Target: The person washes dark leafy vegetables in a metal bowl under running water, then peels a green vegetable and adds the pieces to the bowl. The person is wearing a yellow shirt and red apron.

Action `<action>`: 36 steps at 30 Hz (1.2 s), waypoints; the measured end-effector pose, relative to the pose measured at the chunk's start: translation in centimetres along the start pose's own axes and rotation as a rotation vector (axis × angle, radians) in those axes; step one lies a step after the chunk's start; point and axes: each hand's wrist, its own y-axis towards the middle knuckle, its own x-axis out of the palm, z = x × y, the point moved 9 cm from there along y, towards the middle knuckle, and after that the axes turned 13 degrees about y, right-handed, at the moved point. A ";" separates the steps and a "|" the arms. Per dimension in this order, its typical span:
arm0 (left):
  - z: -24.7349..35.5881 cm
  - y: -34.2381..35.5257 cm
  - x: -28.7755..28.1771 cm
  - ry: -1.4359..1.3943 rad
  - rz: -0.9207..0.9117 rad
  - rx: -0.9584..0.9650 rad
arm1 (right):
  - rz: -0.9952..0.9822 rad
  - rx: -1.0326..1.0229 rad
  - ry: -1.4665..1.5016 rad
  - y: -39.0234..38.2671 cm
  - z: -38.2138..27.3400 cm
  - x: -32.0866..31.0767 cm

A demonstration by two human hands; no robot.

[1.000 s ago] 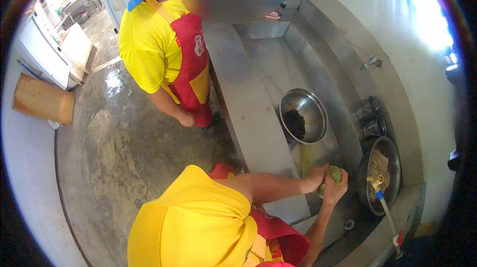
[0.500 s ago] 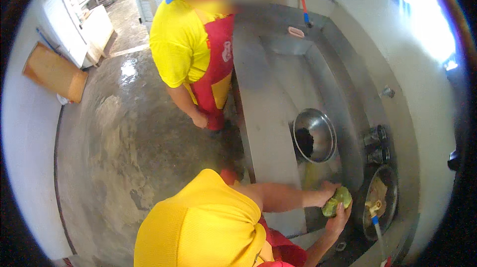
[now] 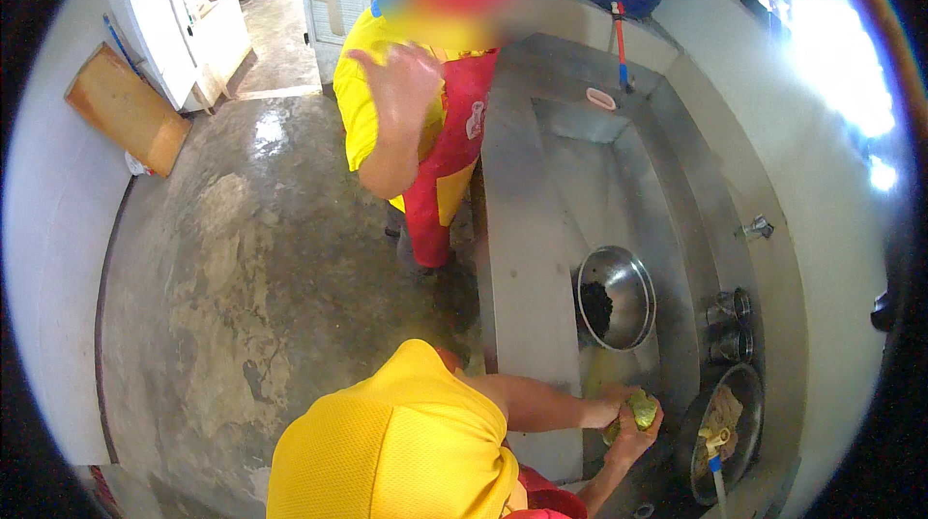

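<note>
Both my hands are together over the near part of a metal sink, around a yellow-green lump. Its surface looks uneven and somewhat glossy; its exact kind I cannot make out. My left hand grips it from the left side, fingers partly hidden behind it. My right hand is closed around its lower right side. A round steel bowl with dark, crumbly stuff inside stands in the basin just beyond my hands.
A person in a yellow shirt and red apron stands left of the sink. On the right ledge are dark metal cups and a large dark pan under a brass tap. A red-and-blue handled tool leans at the far end.
The view has shifted. My hands have turned the yellow-green lump and brought it closer in to me. The other person has raised a hand from their side to chest height.
</note>
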 end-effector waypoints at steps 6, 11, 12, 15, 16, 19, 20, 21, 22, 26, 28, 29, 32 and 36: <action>-1.8 1.3 0.0 -0.001 0.111 -0.068 | 0.071 -0.087 0.000 1.2 0.7 -1.1; 0.3 -0.5 2.4 -0.286 -0.155 -0.131 | 0.195 -0.112 0.013 0.3 -0.7 -2.1; -0.5 -0.2 3.0 -0.431 -0.234 -0.170 | 0.178 -0.123 0.023 0.5 -0.9 -2.1; -2.2 0.7 2.9 -0.386 -0.168 -0.164 | 0.149 -0.096 0.148 0.2 -1.8 -1.0; -2.5 1.1 2.6 -0.361 -0.143 -0.163 | 0.143 -0.120 0.145 0.3 -1.5 -1.3; -2.7 0.7 3.6 -0.311 -0.104 -0.184 | 0.139 -0.186 0.103 0.5 -1.5 -3.3; -0.8 -0.5 3.8 -0.293 -0.101 -0.182 | 0.139 -0.198 0.091 0.2 -2.1 -3.2; -1.4 -0.3 3.9 -0.266 -0.102 -0.182 | 0.138 -0.211 0.079 0.0 -2.4 -3.2; -2.0 -0.2 4.0 -0.238 -0.104 -0.183 | 0.146 -0.184 0.113 0.0 -2.0 -3.6; -5.0 1.7 2.5 -0.185 -0.007 -0.269 | 0.144 -0.112 0.218 0.3 -1.0 -3.1; -3.4 0.0 3.2 -0.178 0.009 -0.323 | 0.185 -0.096 0.227 0.1 -0.6 -4.2; -2.4 -0.8 3.4 -0.167 0.001 -0.315 | 0.198 -0.083 0.226 0.2 -0.2 -4.5; -1.4 -1.4 4.2 -0.291 -0.084 -0.304 | 0.203 -0.078 0.234 0.1 0.0 -4.9; -4.4 1.7 4.3 -0.360 -0.128 -0.248 | 0.228 -0.094 0.198 1.0 -0.4 -4.6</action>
